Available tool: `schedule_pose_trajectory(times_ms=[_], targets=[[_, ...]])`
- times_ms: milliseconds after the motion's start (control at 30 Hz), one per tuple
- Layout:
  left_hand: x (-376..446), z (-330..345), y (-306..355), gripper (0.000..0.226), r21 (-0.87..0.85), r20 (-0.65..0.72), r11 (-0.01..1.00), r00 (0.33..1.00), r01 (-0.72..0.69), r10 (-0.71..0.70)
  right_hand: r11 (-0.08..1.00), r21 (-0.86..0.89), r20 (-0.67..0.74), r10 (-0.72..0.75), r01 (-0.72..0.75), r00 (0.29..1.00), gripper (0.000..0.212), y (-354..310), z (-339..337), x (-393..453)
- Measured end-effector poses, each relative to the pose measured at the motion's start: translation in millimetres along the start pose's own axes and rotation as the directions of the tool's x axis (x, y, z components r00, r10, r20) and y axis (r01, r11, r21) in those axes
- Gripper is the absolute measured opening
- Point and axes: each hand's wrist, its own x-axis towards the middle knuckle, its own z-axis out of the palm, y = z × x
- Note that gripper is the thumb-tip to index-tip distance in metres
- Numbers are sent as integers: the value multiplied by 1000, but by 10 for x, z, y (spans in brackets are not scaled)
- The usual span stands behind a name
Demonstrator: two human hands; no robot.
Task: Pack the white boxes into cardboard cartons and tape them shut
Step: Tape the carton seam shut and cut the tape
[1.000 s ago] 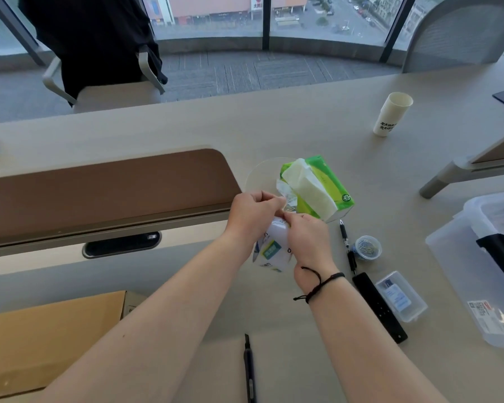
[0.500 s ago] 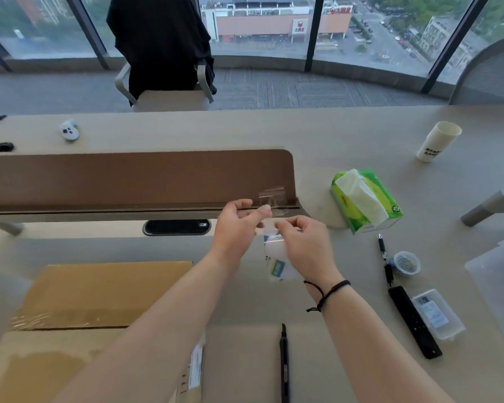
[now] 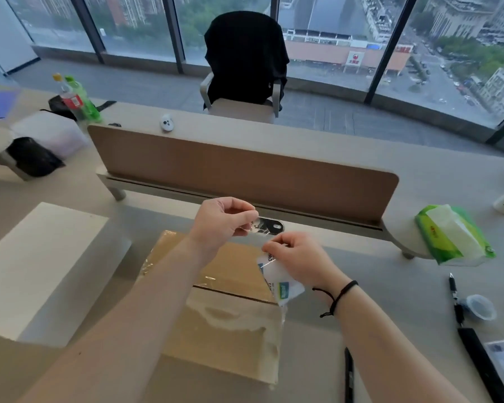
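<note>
Since half a second ago, both hands have drawn apart, stretching a strip of clear tape (image 3: 261, 228) above a cardboard carton (image 3: 230, 289) on the bench (image 3: 376, 274). Left hand (image 3: 224, 221) pinches the tape's free end between thumb and fingers; right hand (image 3: 298, 257) is curled around the tape roll (image 3: 280, 282) in its white wrapper. Left of the carton sits a white box (image 3: 41, 266). A green tissue pack (image 3: 451, 235) lies at right.
</note>
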Motion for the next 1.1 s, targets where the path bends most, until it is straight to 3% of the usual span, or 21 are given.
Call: schedule_pose_trajectory(times_ms=[233,367,433,600,700,900,1100], targets=[[-173,-1071,-361,6,-84,-102,992,989,98,-107,995,-93,199,64,-46,978,24,-435,824,57],[-241,-1561,-647,6,-138,-176,979,969,151,-175,986,-162,249,89,-49,964,54,-530,1253,153],[-262,-1768,-759,5,-154,-190,971,959,181,-209,983,-165,241,122,-83,963,59,-529,1434,215],[-265,-2075,-965,10,-180,-199,962,950,206,-241,973,-220,136,103,-71,985,44,-516,1708,353],[-249,-2156,-1092,10,-246,-212,942,936,228,-282,977,-210,98,66,-44,993,52,-556,1765,380],[-214,-2282,-1285,16,-477,-156,827,897,298,-413,998,-10,34,60,-60,998,50,-495,1855,414],[-187,-2320,-1509,23,-539,-93,747,854,389,-511,992,91,62,77,-83,995,51,-467,1943,478]])
